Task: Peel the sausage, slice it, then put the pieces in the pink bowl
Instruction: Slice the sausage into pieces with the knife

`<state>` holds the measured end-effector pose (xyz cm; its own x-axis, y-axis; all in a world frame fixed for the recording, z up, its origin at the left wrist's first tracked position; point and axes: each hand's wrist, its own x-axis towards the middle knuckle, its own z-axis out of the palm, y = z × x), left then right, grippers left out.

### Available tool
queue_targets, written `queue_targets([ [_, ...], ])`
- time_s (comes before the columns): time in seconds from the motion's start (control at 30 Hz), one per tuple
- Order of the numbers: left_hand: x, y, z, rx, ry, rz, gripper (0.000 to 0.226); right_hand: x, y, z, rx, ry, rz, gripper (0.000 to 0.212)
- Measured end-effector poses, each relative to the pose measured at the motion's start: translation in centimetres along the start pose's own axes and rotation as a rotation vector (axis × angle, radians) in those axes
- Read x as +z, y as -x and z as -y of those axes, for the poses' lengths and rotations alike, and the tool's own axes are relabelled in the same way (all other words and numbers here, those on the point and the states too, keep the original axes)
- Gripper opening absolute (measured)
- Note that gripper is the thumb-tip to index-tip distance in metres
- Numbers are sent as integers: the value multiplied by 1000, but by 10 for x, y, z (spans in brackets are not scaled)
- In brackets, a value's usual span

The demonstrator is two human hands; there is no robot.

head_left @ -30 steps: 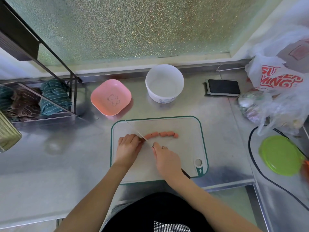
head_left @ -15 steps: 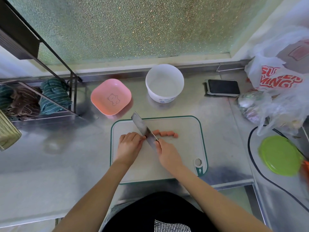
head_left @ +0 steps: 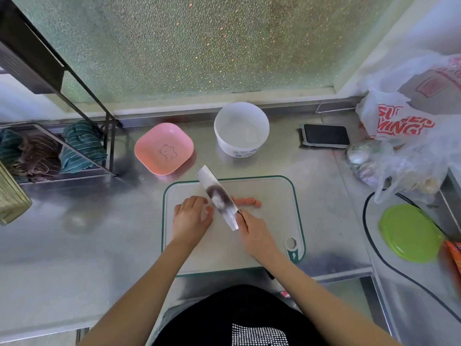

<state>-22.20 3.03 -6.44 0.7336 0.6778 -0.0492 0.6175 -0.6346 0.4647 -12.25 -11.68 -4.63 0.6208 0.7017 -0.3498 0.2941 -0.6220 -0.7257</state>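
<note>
Brushed stainless steel is seen all over the counter (head_left: 74, 245), dull-shiny with blurry reflections. The cutting board (head_left: 272, 221) looks like matt, frosted plastic with a green rim. The knife (head_left: 219, 199) blade is polished metal, mirror-like. Smooth, slightly glossy plastic is seen on the pink bowl (head_left: 163, 148) and the white tub (head_left: 241, 128). The sausage pieces (head_left: 245, 201) look smooth. Pebbly textured glass (head_left: 187, 46) is behind, striped cloth towels (head_left: 79, 146) at left, crinkly thin plastic bags (head_left: 404, 121) at right.

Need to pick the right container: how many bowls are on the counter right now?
2: the pink bowl behind the cutting board's left corner, and a white bowl to its right. Both look empty.
</note>
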Motion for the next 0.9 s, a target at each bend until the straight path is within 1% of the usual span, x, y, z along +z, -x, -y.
queue_targets([
  [0.07,0,1,2,7,-17,32,17,-4,4,-3,-1,34,-36,25],
  [0.17,-1,2,4,10,14,78,18,-15,9,-10,-3,76,-207,31],
  [0.23,-2,1,2,-4,58,126,18,-26,10,-15,-27,185,-284,30],
  [0.33,-3,-2,-4,-6,96,164,11,-41,11,-22,-77,383,-319,26],
  [0.43,-2,-6,-11,-15,167,167,8,-49,15,-24,-88,439,-364,26],
  [0.5,0,-8,-13,-50,211,167,9,-49,18,-27,-44,411,-389,27],
  [0.57,2,-9,-13,-102,231,188,19,-48,19,-33,5,322,-396,22],
  [0.63,4,-10,-14,-153,244,213,33,-46,21,-40,38,162,-431,15],
  [0.7,5,-14,-17,-187,246,214,40,-46,20,-47,104,-15,-446,21],
  [0.73,6,-15,-20,-189,240,217,43,-47,20,-51,143,-90,-425,23],
  [0.8,7,-18,-26,-155,236,237,42,-48,20,-56,188,-152,-370,25],
  [0.9,10,-19,-34,-99,265,251,32,-48,20,-59,223,-200,-317,31],
])
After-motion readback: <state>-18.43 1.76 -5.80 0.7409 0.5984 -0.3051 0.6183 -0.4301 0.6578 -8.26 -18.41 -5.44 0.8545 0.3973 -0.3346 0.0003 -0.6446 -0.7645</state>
